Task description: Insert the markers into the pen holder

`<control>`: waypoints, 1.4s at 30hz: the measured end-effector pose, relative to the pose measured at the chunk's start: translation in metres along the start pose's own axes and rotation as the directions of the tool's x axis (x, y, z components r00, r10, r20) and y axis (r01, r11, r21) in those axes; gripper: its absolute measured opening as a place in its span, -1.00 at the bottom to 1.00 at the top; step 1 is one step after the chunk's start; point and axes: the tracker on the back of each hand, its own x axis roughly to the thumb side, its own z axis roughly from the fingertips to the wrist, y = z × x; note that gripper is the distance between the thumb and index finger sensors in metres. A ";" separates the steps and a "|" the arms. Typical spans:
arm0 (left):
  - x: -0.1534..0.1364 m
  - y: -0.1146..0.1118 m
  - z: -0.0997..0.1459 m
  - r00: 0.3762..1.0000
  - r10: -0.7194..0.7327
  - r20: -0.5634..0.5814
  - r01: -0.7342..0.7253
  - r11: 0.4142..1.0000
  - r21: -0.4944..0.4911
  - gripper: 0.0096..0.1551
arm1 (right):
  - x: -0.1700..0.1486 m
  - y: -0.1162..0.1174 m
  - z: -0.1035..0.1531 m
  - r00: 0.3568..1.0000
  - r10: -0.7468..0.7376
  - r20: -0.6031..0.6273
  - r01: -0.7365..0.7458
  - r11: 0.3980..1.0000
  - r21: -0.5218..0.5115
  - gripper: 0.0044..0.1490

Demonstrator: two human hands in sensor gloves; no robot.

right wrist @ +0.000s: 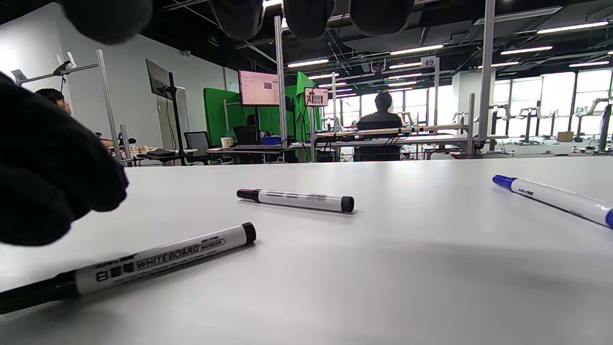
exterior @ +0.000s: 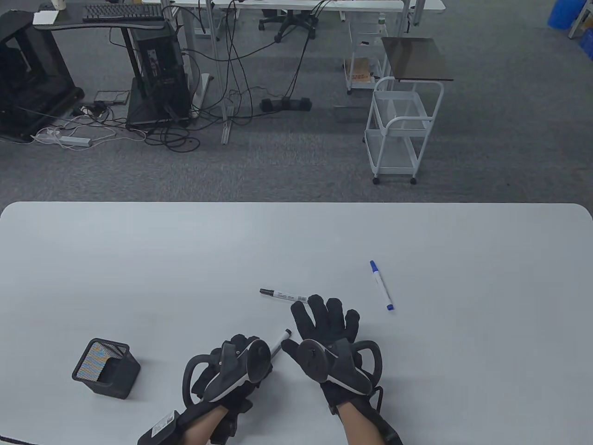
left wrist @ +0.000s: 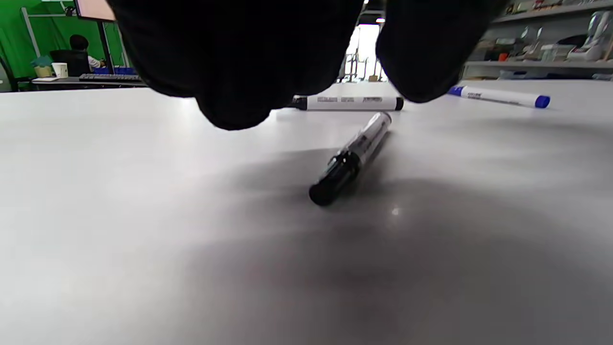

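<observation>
The black mesh pen holder [exterior: 106,374] stands at the table's front left with no marker showing in it. Three markers lie flat on the table. A black one [exterior: 280,343] lies between my hands, also in the left wrist view [left wrist: 352,158] and the right wrist view [right wrist: 158,258]. A second black one [exterior: 283,295] lies just beyond my right fingertips. A blue one [exterior: 381,284] lies further right. My left hand [exterior: 245,347] hovers over the near black marker's end, fingers apart, holding nothing. My right hand [exterior: 324,320] is spread open and empty.
The white table [exterior: 139,259] has its far edge across the middle of the table view. Beyond it on the floor stand a white cart [exterior: 398,130], desks and cables. The pen holder is to the left of my left hand.
</observation>
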 end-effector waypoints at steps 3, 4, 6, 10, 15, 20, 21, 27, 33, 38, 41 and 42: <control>0.009 -0.008 -0.004 0.998 -0.055 -0.038 0.053 0.997 -0.055 -0.18 | 0.000 -0.001 0.000 1.000 0.001 0.001 -0.001 1.000 0.000 -0.01; 0.010 -0.010 -0.005 0.997 -0.059 -0.043 0.056 0.996 -0.068 -0.17 | 0.000 -0.001 0.000 1.000 -0.001 0.000 0.001 1.000 0.000 -0.02; 0.012 -0.014 -0.009 0.996 -0.065 -0.067 0.057 0.992 -0.109 -0.16 | -0.002 -0.001 0.000 1.000 -0.006 -0.004 0.006 1.000 0.000 -0.02; 0.010 -0.016 -0.014 0.993 -0.067 -0.097 0.055 0.990 -0.126 -0.20 | -0.003 -0.001 0.000 1.000 -0.009 -0.007 0.009 1.000 -0.001 -0.02; 0.008 -0.017 -0.019 0.992 -0.069 -0.104 0.052 0.987 -0.153 -0.26 | -0.004 0.001 -0.001 1.000 -0.008 -0.012 0.008 1.000 0.010 -0.02; 0.006 -0.017 -0.020 0.993 -0.048 -0.106 0.032 0.988 -0.148 -0.35 | -0.004 0.001 -0.001 1.000 -0.019 -0.006 0.019 1.000 0.004 -0.02; 0.006 -0.017 -0.020 0.994 -0.050 -0.101 0.036 0.990 -0.138 -0.37 | -0.004 0.002 -0.001 1.000 -0.015 -0.003 0.015 1.000 0.008 -0.02; 0.005 -0.019 -0.020 0.997 -0.030 -0.075 0.021 0.993 -0.113 -0.43 | -0.003 0.004 -0.001 1.000 -0.010 -0.002 0.010 1.000 0.019 -0.02; -0.001 -0.017 -0.016 0.999 0.002 -0.045 -0.005 0.998 -0.069 -0.44 | -0.005 0.000 0.000 1.000 -0.017 -0.006 0.017 1.000 0.002 -0.02; -0.014 0.004 -0.003 0.999 0.032 -0.019 -0.032 0.999 0.014 -0.42 | -0.006 -0.003 0.001 1.000 -0.025 -0.008 0.025 1.000 -0.012 -0.02; -0.025 0.024 0.009 0.999 0.030 -0.017 -0.029 0.997 0.064 -0.42 | -0.007 -0.004 0.001 1.000 -0.026 -0.008 0.026 0.999 -0.018 -0.02; -0.032 0.033 0.013 1.000 0.023 -0.014 -0.022 0.996 0.081 -0.42 | -0.007 -0.005 0.001 0.999 -0.031 -0.009 0.030 0.999 -0.022 -0.02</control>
